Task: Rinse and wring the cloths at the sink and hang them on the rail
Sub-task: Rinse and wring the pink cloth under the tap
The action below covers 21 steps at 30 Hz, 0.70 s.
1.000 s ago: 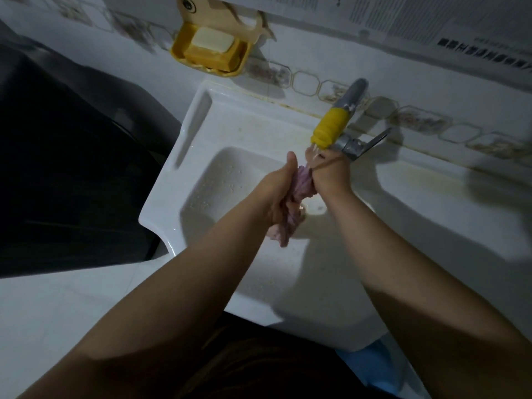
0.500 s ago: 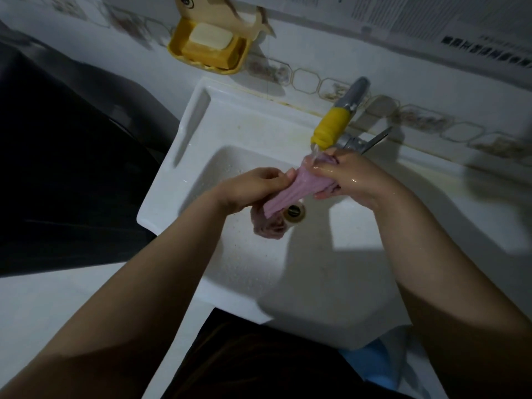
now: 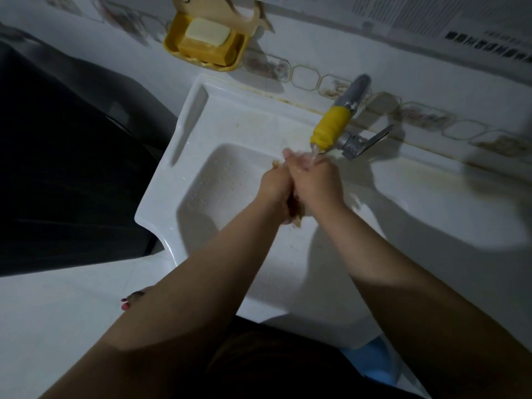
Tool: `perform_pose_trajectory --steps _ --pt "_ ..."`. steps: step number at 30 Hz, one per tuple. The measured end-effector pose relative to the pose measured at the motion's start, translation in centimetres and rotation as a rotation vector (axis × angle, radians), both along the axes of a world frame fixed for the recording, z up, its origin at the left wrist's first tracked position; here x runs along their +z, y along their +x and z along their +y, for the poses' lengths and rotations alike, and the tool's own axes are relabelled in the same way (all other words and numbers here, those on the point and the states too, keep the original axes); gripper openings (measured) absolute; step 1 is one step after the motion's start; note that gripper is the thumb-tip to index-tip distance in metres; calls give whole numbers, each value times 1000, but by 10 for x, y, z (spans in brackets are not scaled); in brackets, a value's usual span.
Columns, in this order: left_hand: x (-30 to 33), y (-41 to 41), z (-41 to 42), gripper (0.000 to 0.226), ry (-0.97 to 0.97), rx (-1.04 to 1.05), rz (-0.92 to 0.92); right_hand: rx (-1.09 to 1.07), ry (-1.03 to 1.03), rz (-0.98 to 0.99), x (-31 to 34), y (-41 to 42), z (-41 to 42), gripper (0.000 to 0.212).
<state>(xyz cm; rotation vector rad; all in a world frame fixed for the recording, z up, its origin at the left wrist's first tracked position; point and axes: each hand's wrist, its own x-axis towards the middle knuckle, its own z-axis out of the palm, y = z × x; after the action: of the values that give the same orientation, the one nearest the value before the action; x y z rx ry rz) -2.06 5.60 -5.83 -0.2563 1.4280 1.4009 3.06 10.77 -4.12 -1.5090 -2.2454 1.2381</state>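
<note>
both hands are pressed together over the sink (image 3: 201, 133), the left hand (image 3: 275, 184) and right hand (image 3: 316, 180) clenched around the pinkish cloth (image 3: 295, 217), which is mostly hidden between them, with a little showing below the palms. water from the yellow-tipped tap (image 3: 331, 128) just above lands on the fingers (image 3: 299, 159).

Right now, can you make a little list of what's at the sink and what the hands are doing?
sink: white sink, speckled with droplets
tap: yellow-tipped tap, water running onto the hands
left hand: left hand grips the cloth
right hand: right hand grips the cloth, pressed against the left
cloth: pinkish cloth, mostly hidden, bunched between both hands
soap: pale bar in yellow soap dish on the wall
</note>
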Motion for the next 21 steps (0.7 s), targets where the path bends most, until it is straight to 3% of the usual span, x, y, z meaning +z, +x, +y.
perform_pose_trajectory --steps 3,7,9,11,15,19,21 --pt "9 4 5 34 -113 -24 90 -129 12 65 -5 -8 13 45" --pt "7 -16 7 29 -211 -226 343 -29 49 153 -2 -10 -18 39" --pt "15 -2 3 27 -146 -143 180 -106 16 94 -7 -8 1 36" --pt "13 10 3 40 -161 -134 43 -218 -154 127 -7 -7 23 34" --pt "12 -7 2 34 -142 -125 230 -150 -20 131 -4 -15 -9 41" --pt "14 -5 -14 38 -97 -306 51 -195 18 100 -10 -8 6 45" --pt "18 -4 -21 35 -94 -445 93 -198 -31 101 -12 -1 26 41"
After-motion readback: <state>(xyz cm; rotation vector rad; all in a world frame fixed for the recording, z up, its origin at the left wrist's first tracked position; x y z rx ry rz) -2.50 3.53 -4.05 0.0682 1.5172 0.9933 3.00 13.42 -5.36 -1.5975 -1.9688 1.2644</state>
